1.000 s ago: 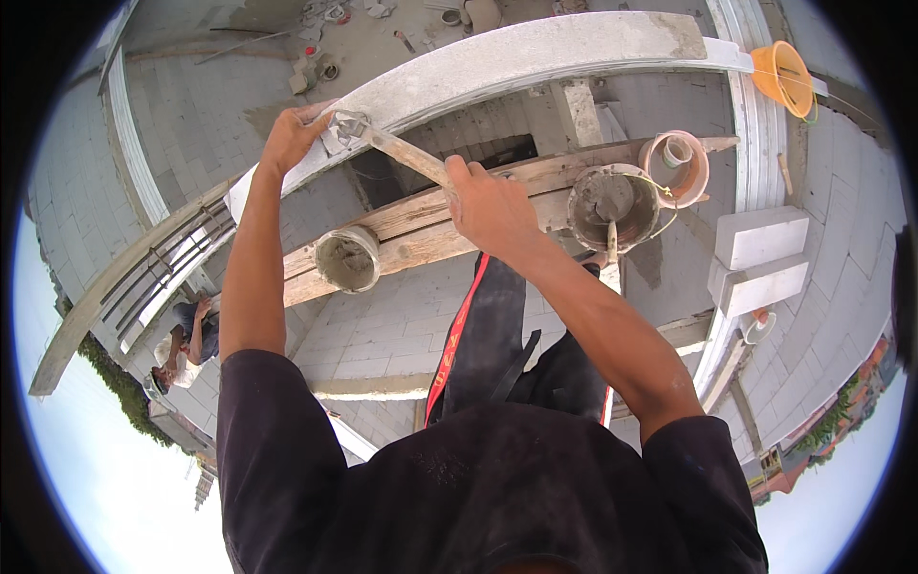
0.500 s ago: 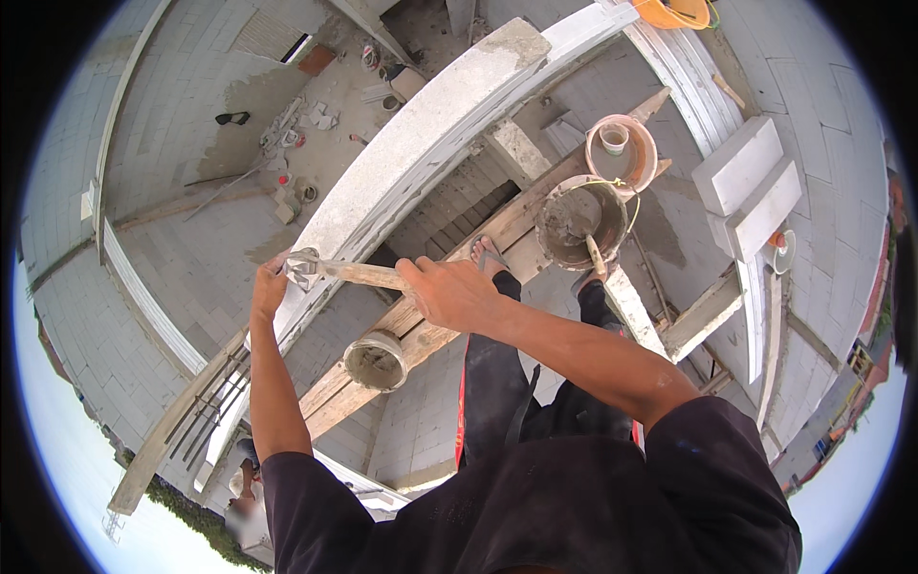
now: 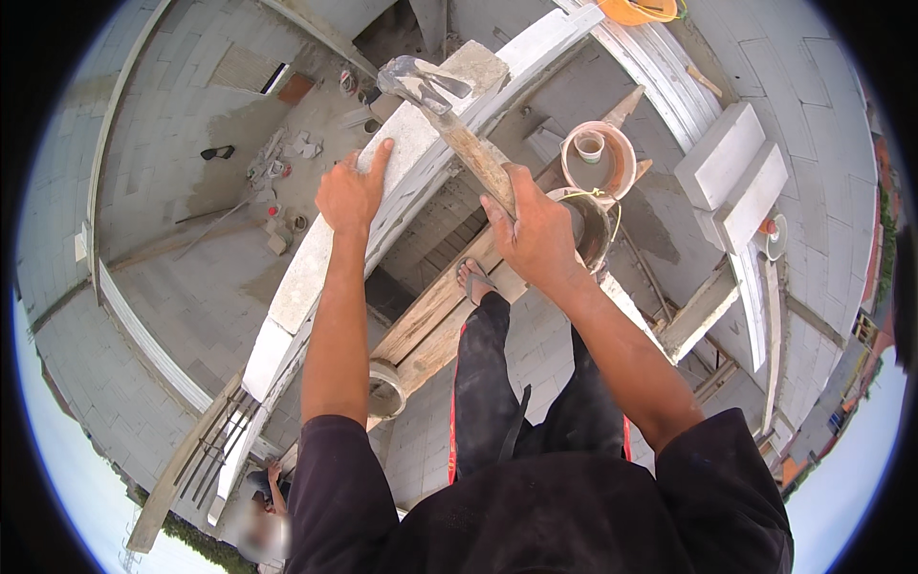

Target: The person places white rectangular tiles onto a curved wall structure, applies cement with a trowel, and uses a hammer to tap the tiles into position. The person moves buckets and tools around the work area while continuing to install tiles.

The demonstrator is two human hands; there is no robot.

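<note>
My right hand (image 3: 537, 230) grips the wooden handle of a claw hammer (image 3: 470, 153). Its metal head is raised over the far part of a pale block wall (image 3: 304, 273). Against the top of that wall rests my left hand (image 3: 350, 191), thumb spread out and fingers toward the far edge, their tips partly hidden. Behind my right hand and forearm, a mortar bucket (image 3: 598, 234) is partly covered. A smaller bucket (image 3: 385, 390) stands beside my left forearm, half hidden by it.
My sandaled foot (image 3: 472, 277) stands on wooden planks (image 3: 435, 320). A pinkish bucket (image 3: 623, 158) holds a small cup. Pale blocks (image 3: 732, 177) are stacked at the right, and an orange tub (image 3: 639, 11) sits at the top. Another person (image 3: 273, 493) is at lower left.
The hammer has swung up and to the right, its head now farther away. My left hand has moved from beside the hammer head to farther along the wall top.
</note>
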